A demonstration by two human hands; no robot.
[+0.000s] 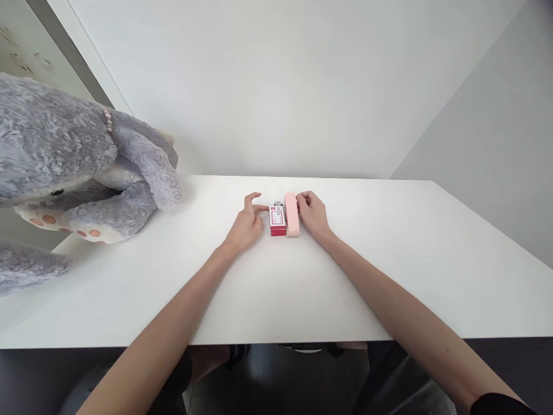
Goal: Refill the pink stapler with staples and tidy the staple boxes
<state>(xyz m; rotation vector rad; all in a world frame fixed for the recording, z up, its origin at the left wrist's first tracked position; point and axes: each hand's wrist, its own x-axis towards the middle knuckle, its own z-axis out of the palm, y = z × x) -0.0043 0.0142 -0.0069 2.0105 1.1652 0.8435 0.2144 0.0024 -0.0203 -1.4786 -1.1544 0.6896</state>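
Note:
A small red and white box lies on the white table, side by side with a pale pink stapler. Behind the box, a small round silver and dark item shows only in part; its kind is unclear. From the left, my left hand touches the box with one outstretched finger, its other fingers apart and nothing in its grasp. At the stapler's right side is my right hand, its fingers curled together. Their tips meet the stapler's edge, and what lies between them, if anything, is hidden.
A big grey plush toy with a bead bracelet occupies the left end of the table. A pale wall rises behind the table's back edge. The front edge runs beneath both forearms, with legs below.

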